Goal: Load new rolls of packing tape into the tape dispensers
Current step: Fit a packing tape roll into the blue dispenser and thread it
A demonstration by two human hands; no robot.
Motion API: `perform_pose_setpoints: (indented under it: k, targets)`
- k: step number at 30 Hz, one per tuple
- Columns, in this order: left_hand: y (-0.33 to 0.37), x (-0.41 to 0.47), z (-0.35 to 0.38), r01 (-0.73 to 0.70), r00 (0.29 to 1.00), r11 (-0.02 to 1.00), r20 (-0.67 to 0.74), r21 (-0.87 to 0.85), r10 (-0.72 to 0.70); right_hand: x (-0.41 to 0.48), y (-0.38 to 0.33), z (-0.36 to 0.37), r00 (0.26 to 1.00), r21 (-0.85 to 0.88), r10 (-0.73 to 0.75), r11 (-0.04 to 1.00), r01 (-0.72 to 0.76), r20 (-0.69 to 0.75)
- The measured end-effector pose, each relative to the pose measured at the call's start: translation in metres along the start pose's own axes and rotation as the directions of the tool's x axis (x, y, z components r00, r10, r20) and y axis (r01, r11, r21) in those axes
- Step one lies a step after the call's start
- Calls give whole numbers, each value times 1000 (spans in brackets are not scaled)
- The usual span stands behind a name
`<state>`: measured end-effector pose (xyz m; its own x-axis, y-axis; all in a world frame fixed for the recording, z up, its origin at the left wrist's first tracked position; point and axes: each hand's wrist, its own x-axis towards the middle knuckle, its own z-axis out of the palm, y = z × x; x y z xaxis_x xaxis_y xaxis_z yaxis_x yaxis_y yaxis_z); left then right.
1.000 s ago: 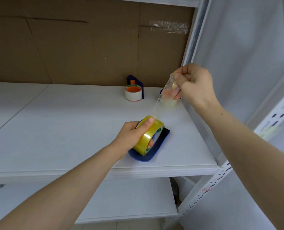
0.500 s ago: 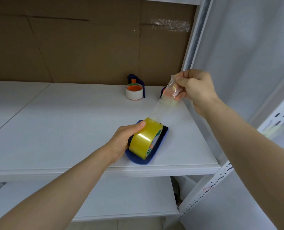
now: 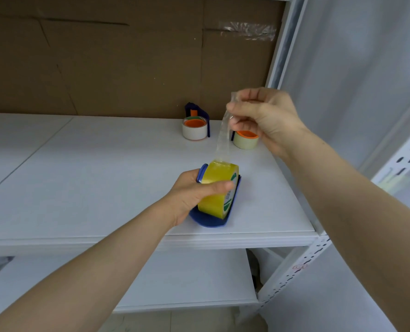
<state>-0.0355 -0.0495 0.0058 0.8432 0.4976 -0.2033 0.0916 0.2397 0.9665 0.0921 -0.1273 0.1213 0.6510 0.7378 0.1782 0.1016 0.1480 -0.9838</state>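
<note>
Yellow packing tape roll (image 3: pixel 217 190) sits in a blue dispenser (image 3: pixel 210 218) near the front right edge of the white shelf (image 3: pixel 91 176). Left hand (image 3: pixel 194 195) grips roll and dispenser together, thumb across the roll. Right hand (image 3: pixel 263 116) pinches the free end of a clear tape strip (image 3: pixel 223 142) (drawn upward from the roll). Two other dispensers (image 3: pixel 195 127) (image 3: pixel 246 139) with orange hubs stand against the cardboard backing (image 3: pixel 127 68).
</note>
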Motion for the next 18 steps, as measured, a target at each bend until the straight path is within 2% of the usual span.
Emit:
perform_pose_setpoints:
  k: [2, 6, 14, 18]
  targets:
    - [-3, 0, 4, -7, 1000, 997, -29, 76, 10, 0, 2, 3, 1000, -16, 2, 1000, -2, 3]
    - [-5, -2, 2, -29, 996, 998, -80, 63, 34, 1, 7, -3, 1000, -17, 5, 1000, -5, -9]
    - [-14, -13, -16, -53, 995, 993, 92, 104, 43, -3, 14, -12, 995, -220, -8, 975, 29, 97]
    - [-13, -17, -27, -32, 995, 992, 98, 122, 20, -5, 20, -7, 997, -207, -35, 977, 48, 67]
